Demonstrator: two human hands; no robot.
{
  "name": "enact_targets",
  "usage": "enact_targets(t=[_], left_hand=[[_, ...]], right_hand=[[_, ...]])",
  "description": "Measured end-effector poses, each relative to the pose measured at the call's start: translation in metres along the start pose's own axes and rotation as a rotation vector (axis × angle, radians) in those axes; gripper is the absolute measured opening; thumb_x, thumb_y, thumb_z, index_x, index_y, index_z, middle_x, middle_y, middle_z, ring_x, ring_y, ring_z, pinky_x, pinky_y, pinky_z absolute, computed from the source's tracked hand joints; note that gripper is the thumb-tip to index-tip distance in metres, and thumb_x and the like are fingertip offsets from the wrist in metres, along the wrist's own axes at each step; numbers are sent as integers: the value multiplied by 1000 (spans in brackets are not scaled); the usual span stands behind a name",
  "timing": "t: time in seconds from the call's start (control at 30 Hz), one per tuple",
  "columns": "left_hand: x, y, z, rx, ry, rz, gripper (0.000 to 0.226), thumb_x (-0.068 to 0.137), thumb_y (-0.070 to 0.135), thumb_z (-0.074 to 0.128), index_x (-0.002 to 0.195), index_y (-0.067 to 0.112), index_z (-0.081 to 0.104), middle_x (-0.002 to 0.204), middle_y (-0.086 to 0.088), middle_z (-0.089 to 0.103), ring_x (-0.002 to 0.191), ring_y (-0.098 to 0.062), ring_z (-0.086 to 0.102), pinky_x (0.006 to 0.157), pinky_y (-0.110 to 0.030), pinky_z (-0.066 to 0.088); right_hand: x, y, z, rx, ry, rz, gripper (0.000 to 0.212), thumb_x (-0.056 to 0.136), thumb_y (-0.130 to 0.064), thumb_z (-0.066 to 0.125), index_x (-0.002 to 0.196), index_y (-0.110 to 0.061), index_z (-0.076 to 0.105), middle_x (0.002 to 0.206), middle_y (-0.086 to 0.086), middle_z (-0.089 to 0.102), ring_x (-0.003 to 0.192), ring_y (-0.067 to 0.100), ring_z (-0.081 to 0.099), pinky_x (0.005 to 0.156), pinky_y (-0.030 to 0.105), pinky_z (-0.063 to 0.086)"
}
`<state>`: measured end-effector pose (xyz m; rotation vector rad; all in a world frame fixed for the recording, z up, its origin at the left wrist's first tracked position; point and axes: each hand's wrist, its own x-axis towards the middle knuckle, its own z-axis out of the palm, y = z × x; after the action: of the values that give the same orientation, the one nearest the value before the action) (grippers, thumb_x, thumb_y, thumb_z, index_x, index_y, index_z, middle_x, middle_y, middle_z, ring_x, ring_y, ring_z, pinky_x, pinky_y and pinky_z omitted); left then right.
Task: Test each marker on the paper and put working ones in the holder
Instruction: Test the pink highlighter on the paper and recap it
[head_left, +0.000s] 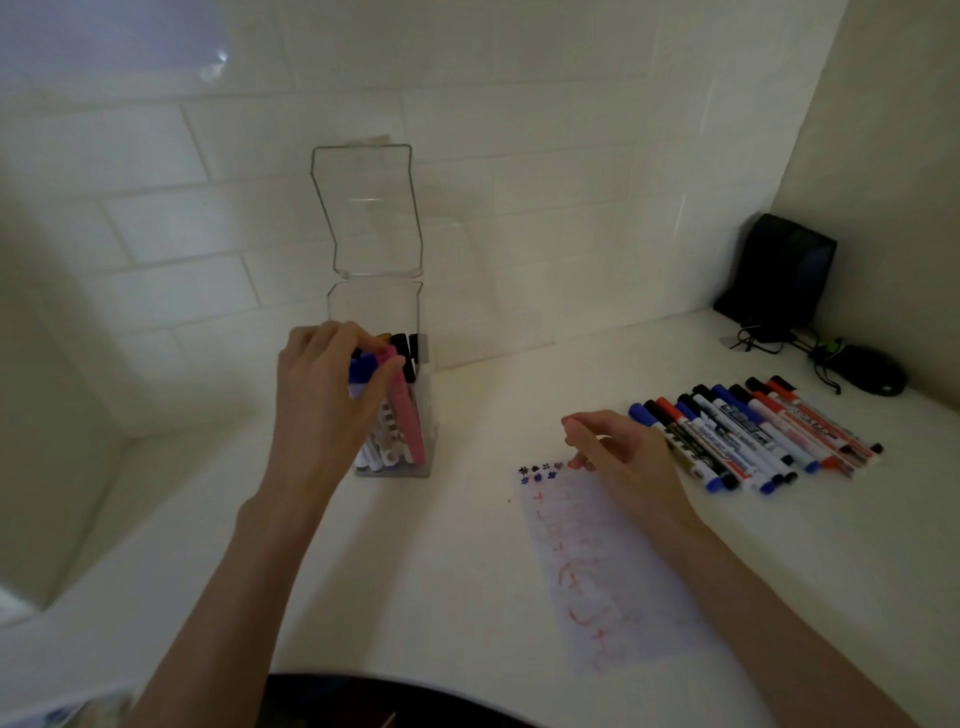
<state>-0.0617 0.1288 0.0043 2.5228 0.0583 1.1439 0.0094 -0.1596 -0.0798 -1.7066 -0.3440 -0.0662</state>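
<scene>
Scribbled white paper (597, 571) is touched by the empty, loosely curled right hand (623, 457), a pink marker (408, 415) is gripped by the left hand (322, 389) in the part-filled clear plastic holder (374, 312), and red, blue and black markers (753, 431) are judged left untested by the countertop's (467, 571) right edge.

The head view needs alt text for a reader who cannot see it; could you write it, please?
A person's left hand grips a pink marker in a clear holder; the right hand rests on the scribbled paper, beside a row of markers on a counter.
</scene>
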Motion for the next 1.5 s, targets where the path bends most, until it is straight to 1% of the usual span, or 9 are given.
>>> enact_targets(t=[0.23,0.4,0.6,0.73,0.87,0.93,1.0,1.23,1.5], left_hand=[[-7,-10,9,58,-15,33,19,99,27,58,99,13,71,107,-3,64,105,-26,50,87,-40,41],[-11,-10,11,44,41,61,16,100,16,57,109,12,69,115,-6,61,112,-28,49,93,-42,41],[-9,-9,5,-153,222,-120,26,102,15,49,127,15,58,126,-5,53,119,-20,46,97,-37,44],[4,-13,2,-323,249,-265,34,102,23,49,136,20,47,135,2,51,120,-10,50,96,-31,45],[31,-19,4,-657,135,-583,46,101,34,51,146,25,44,138,4,57,123,-10,55,104,-30,44],[48,-25,4,-772,57,-690,44,103,32,49,146,22,47,134,0,62,119,-13,61,106,-33,46],[64,-28,5,-759,-8,-699,44,107,35,42,148,18,45,133,-2,64,114,-12,64,104,-33,48],[96,-21,-12,-1083,-119,-674,70,97,73,18,145,31,49,123,1,72,116,-16,66,103,-41,43],[115,-6,-32,-1182,-154,-765,88,74,93,37,122,27,69,125,-8,70,110,-23,70,102,-46,47]], right_hand=[[0,-1,0,-15,10,8,17,97,-28,69,106,-16,77,91,-5,76,74,15,72,71,38,56],[2,0,-3,1,30,3,12,97,-18,69,106,-15,77,90,-3,76,71,14,71,66,22,55],[4,3,-17,-137,-34,82,22,97,-5,63,100,-21,77,93,-3,76,75,10,71,67,25,53],[1,6,-22,-278,-217,88,31,90,5,58,82,-20,75,87,5,76,76,26,67,70,30,48],[0,8,-17,-300,-169,18,40,85,15,54,79,-20,73,77,-18,74,65,-5,61,62,10,44],[1,9,-16,-280,-140,2,38,85,14,55,79,-19,74,78,-14,75,67,-2,64,61,16,49],[1,8,-17,-246,-107,-7,32,86,10,58,80,-17,74,80,-9,76,72,7,68,66,24,53],[2,7,-12,-240,-77,-51,34,87,8,62,79,-23,74,79,-11,75,63,-2,58,60,12,43],[4,12,-10,-270,-67,-59,34,88,3,65,80,-28,75,82,-9,76,68,3,63,62,14,47]])
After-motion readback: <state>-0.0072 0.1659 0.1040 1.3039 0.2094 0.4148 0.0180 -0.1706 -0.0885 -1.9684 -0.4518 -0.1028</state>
